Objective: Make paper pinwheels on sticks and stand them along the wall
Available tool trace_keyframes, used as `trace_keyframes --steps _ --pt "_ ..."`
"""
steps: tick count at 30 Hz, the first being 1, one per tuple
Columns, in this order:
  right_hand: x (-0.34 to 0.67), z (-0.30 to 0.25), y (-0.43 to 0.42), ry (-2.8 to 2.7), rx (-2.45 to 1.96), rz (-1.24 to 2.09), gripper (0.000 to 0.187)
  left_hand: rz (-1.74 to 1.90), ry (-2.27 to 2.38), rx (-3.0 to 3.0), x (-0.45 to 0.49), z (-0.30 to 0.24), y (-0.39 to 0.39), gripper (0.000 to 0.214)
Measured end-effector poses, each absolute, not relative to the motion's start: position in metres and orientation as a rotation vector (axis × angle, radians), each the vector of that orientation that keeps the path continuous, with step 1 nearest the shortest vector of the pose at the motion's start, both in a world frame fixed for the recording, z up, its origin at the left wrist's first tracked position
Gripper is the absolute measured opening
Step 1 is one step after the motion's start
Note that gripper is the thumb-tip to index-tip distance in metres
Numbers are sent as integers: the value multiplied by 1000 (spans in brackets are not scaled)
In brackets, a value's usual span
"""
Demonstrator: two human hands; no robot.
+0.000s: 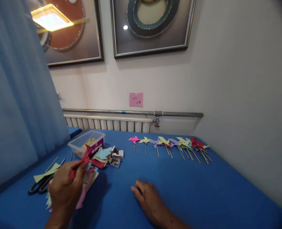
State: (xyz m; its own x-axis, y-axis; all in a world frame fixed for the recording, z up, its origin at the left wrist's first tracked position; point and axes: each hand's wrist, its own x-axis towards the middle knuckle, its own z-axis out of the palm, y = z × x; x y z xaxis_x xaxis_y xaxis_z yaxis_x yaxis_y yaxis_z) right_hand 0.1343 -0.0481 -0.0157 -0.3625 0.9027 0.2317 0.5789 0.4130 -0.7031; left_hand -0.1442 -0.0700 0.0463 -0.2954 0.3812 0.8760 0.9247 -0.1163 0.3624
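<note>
My left hand (65, 186) is closed on a red paper pinwheel (85, 159), raised above a pile of coloured paper pieces (89, 183). No stick shows on this pinwheel. My right hand (147, 197) rests on the blue table cover, fingers curled in, and nothing shows in it. Beyond the left hand lies a stack of cut paper (102, 155) with light blue on top. Beside it stand small white boxes (115, 162) with tiny metal pieces inside. Black-handled scissors (42, 184) lie left of the hand, partly under a pale green paper strip (45, 173).
A clear plastic tub (77, 148) with thin wooden sticks stands at the back left. Several finished pinwheels on sticks (163, 141) lie in a row along the back right. A blue curtain (24, 79) hangs at left. Behind the table are a radiator (117, 124) and pipe.
</note>
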Motion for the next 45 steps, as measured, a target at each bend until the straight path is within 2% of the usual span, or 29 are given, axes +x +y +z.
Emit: trace_keyframes --steps 4,8,13,16,18,24,29,34,40,45 --pt "133 -17 -44 -1719 -1041 1034 34 -1182 -1292 -1815 -99 34 -62 5" --pt "129 -12 -40 -1306 -734 1391 48 -1091 -1130 -2044 -35 18 -51 18" --pt "133 -8 -36 -903 -688 1428 34 -1076 -937 -2168 18 -1 -42 21" --pt "139 -10 -31 -716 -730 1453 33 -1044 -885 -2293 25 3 -45 11" --pt "144 -11 -27 -667 -733 1460 32 -1056 -915 -2390 22 15 -44 13" --pt "151 0 -21 -697 -611 1490 35 -1571 -1614 -2348 4 45 -2 21" --pt "151 1 -22 -709 -600 1526 30 -2430 -2165 -2565 -6 12 25 44" --pt "152 -6 -19 -706 -669 1494 32 -2411 -2176 -2705 -1 -10 22 38" --pt "153 -11 -17 -764 -728 1550 37 -2578 -2198 -2639 5 -3 21 33" --pt "156 -25 -10 -793 -842 1413 40 -2675 -2245 -2553 3 1 19 34"
